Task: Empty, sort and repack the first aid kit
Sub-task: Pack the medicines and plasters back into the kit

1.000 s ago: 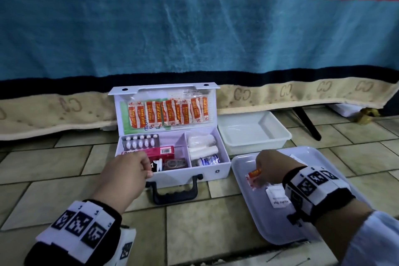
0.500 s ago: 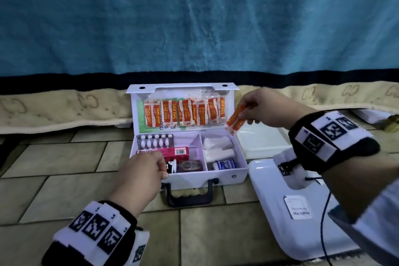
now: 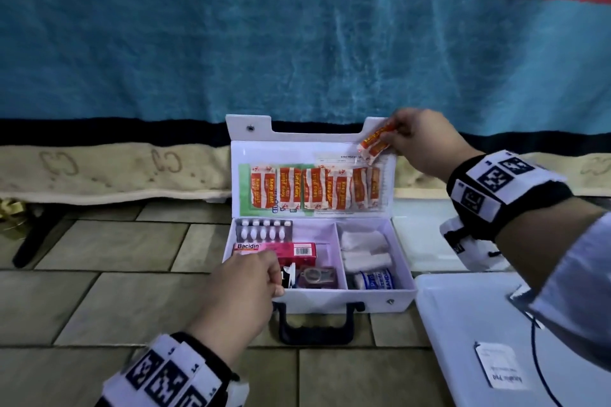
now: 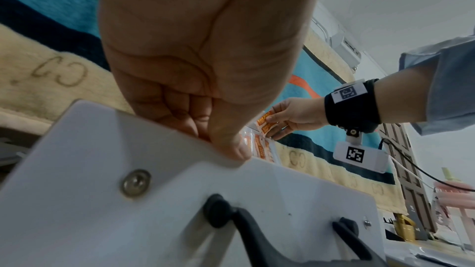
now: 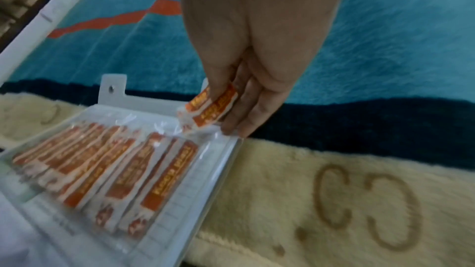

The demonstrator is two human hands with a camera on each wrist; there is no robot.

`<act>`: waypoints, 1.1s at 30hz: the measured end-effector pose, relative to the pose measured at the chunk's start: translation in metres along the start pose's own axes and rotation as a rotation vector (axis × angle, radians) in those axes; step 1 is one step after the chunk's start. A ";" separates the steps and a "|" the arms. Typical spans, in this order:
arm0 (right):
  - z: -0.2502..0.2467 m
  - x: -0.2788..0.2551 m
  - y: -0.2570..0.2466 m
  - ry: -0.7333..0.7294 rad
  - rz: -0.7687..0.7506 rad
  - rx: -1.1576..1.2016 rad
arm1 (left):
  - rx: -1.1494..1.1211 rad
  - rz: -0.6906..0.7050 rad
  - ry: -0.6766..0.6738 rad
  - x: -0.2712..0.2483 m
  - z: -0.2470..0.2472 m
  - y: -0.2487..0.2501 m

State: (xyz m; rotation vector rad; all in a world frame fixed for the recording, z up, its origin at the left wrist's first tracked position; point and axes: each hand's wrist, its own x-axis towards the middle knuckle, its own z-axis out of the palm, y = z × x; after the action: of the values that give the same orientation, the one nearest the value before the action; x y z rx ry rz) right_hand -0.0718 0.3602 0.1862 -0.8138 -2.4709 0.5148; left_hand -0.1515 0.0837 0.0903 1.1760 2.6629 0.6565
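The white first aid kit (image 3: pixel 363 299) stands open on the tiled floor, its lid (image 3: pixel 297 134) upright. A clear pocket in the lid holds several orange plaster strips (image 3: pixel 314 188). My right hand (image 3: pixel 420 142) pinches a few orange plasters (image 3: pixel 375 142) at the lid's top right corner, their lower ends at the pocket's mouth (image 5: pixel 213 107). My left hand (image 3: pixel 244 281) grips the kit's front left rim, thumb on the edge (image 4: pixel 231 149). Inside lie a pill blister (image 3: pixel 264 230), a pink Bacidin box (image 3: pixel 287 248), white gauze rolls (image 3: pixel 363 248) and a bandage roll (image 3: pixel 377 279).
A white tray (image 3: pixel 463 324) lies right of the kit with a white sachet (image 3: pixel 499 370) on it. A white tub (image 3: pixel 420 235) sits behind the tray. A blue, red and cream blanket (image 3: pixel 297 43) hangs behind the kit. A black leg (image 3: pixel 33 238) slants at far left.
My right hand has carried the orange plasters from the tray up to the lid's top right corner. My left hand has stayed on the kit's front rim.
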 end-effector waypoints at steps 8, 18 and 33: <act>0.007 0.000 -0.008 -0.066 -0.119 -0.129 | 0.006 0.031 0.009 0.002 0.003 -0.003; 0.010 -0.003 -0.024 -0.063 -0.124 0.053 | 0.006 0.045 0.025 0.000 0.003 -0.003; 0.042 -0.006 -0.016 -0.161 -0.201 -0.394 | 0.000 0.011 0.030 -0.001 0.004 -0.001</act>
State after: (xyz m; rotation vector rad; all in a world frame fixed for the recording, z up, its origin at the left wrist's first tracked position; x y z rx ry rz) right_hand -0.0973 0.3362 0.1576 -0.6757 -2.8127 0.0180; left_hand -0.1506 0.0833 0.0865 1.1915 2.6823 0.6817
